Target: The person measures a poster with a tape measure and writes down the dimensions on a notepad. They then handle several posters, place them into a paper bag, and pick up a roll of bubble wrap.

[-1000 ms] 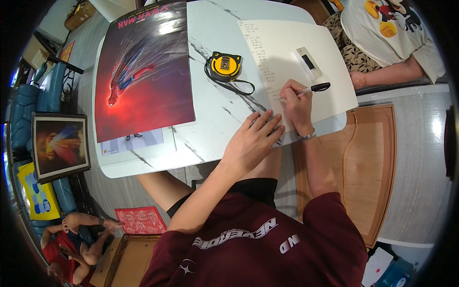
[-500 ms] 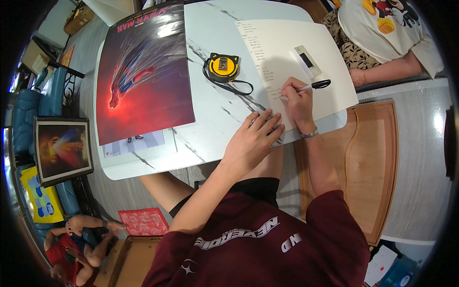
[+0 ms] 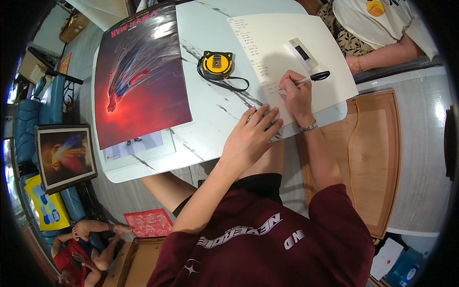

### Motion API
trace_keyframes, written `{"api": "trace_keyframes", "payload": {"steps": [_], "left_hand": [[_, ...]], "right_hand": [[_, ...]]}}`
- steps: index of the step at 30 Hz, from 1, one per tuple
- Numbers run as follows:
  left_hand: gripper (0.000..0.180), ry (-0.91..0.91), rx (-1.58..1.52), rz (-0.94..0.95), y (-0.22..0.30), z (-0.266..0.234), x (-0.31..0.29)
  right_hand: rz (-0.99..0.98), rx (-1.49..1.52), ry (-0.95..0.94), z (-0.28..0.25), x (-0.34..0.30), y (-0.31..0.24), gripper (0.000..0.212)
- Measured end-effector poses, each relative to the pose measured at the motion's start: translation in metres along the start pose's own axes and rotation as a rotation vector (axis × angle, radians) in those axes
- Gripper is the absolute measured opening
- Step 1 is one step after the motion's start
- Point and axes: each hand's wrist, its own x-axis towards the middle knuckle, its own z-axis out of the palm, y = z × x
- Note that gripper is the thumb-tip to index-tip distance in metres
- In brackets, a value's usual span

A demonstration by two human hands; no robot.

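My right hand (image 3: 297, 98) pinches the black-capped pen (image 3: 313, 78) over the cream sheet (image 3: 330, 52), near its left-hand handwriting (image 3: 251, 47). The pen slants from lower-left tip to upper-right cap; I can't quite tell whether the tip touches. My left hand (image 3: 251, 136), fingers loosely spread, lies farther off, lower left.

From the wearer's head, the fisheye camera looks steeply down over the maroon shirt (image 3: 267, 248) and out across the counter (image 3: 205, 131). It sits close above, yet takes in the counter's left and right edges; the near edge crosses mid-picture, the left hand (image 3: 249, 137) close to centre.
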Motion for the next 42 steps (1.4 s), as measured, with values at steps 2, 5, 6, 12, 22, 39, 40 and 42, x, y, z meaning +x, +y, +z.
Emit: {"api": "trace_keyframes", "payload": {"steps": [2,5,6,12,22,39,40,42], "left_hand": [[0.062,-0.002,-0.001,-0.004,0.0,0.0,0.0],[0.062,-0.003,0.0,-0.007,0.0,0.0,0.0],[0.061,-0.003,0.001,-0.006,0.0,0.0,0.0],[0.061,-0.008,0.014,-0.008,-0.001,0.0,-0.001],[0.062,-0.001,0.02,-0.003,-0.002,0.003,-0.001],[0.061,-0.003,-0.001,-0.001,-0.002,0.004,-0.001],[0.061,-0.011,-0.005,-0.002,-0.002,0.004,-0.002],[0.062,-0.018,-0.008,0.002,-0.002,0.003,-0.002]], "right_hand": [[0.006,-0.002,-0.008,0.0,0.0,0.002,0.017],[-0.004,0.006,-0.021,0.001,0.0,0.001,0.016],[-0.004,-0.005,-0.022,0.001,0.0,0.0,0.016],[-0.008,-0.022,-0.032,0.002,0.0,-0.002,0.016],[-0.019,-0.045,-0.005,0.001,-0.001,-0.004,0.017],[-0.034,0.106,0.093,0.003,0.0,0.002,0.016],[0.012,0.182,0.121,-0.001,0.001,0.005,0.016],[0.091,0.27,0.165,-0.006,0.0,0.012,0.016]]}}
